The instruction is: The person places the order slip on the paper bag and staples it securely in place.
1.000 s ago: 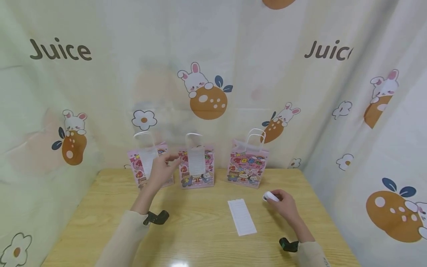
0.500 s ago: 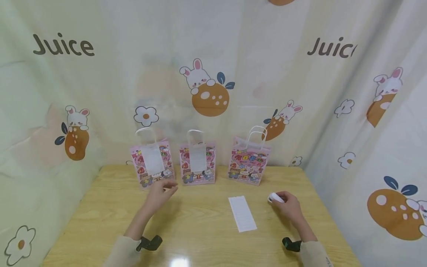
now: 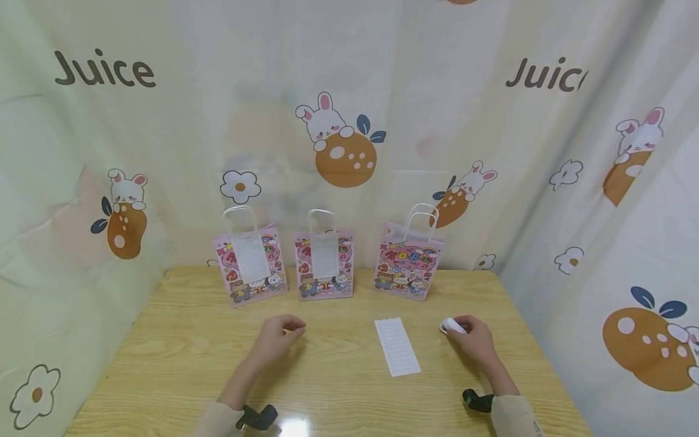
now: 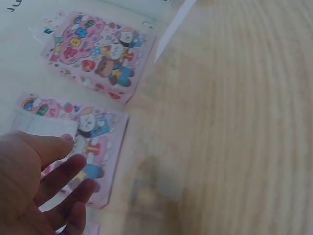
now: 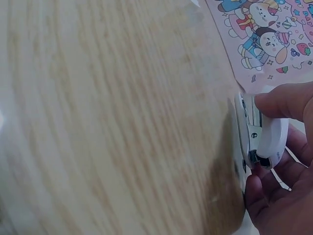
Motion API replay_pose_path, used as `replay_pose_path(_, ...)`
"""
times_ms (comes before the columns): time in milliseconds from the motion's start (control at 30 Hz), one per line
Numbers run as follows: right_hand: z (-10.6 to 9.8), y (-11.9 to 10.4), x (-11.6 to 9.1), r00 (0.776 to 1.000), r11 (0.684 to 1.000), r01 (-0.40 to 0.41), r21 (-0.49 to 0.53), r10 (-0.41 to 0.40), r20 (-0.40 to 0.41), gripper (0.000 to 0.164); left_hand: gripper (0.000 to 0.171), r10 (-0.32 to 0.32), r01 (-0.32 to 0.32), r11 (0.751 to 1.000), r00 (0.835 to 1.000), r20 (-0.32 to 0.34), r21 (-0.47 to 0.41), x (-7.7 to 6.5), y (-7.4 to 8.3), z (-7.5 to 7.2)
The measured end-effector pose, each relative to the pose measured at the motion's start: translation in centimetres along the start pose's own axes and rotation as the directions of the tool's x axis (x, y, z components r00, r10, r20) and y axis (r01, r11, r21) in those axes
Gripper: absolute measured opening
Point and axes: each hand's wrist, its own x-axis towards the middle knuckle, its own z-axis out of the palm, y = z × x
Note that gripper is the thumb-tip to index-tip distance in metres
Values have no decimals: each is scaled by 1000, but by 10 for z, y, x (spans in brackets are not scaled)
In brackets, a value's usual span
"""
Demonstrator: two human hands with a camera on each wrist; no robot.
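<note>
My left hand (image 3: 275, 340) hovers over the table in front of the bags, fingers loosely bent and holding nothing. In the left wrist view its thumb and fingers stand apart. My right hand (image 3: 475, 341) grips a small white stapler (image 5: 274, 134) between thumb and fingers, close over the table at the right. Between the hands a printed white paper slip (image 3: 397, 347) lies flat. Behind stand three pink cartoon gift bags: a left bag (image 3: 240, 295), a middle bag (image 3: 304, 288) and a right bag (image 3: 406, 267). White slips (image 3: 251, 258) hang on the fronts of the left and middle ones.
The wooden table (image 3: 338, 388) ends at a printed curtain (image 3: 349, 73) just behind the bags, and the curtain also closes off both sides. White looped handles (image 3: 422, 209) rise from the bags. A camera (image 3: 261, 417) sits on my left wrist, another (image 3: 477, 401) on my right.
My left hand has drawn back from the left bag, down and towards me, over the table. The right hand with the stapler has shifted slightly right. The head view has tilted a little.
</note>
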Motion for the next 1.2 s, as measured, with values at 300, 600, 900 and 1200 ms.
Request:
replay_pose_path(300,4,4,1,1000,1000,-14,-4,14,-3,38,13,16,-15,1000,998,55,-23,-2,4,17)
replay_pose_path(600,5,6,0,1000,999,-31,7,31,7,39,15,46,-48,999,995,91,17,20,11,31)
replay_pose_path(900,1,5,-5,1000,1000,-17,9,17,16,50,16,88,-94,995,987,136,38,52,31,45)
replay_pose_path(1200,7,-24,-9,967,986,145,-84,-159,-197,30,17,88,-107,990,977,196,91,94,49,65)
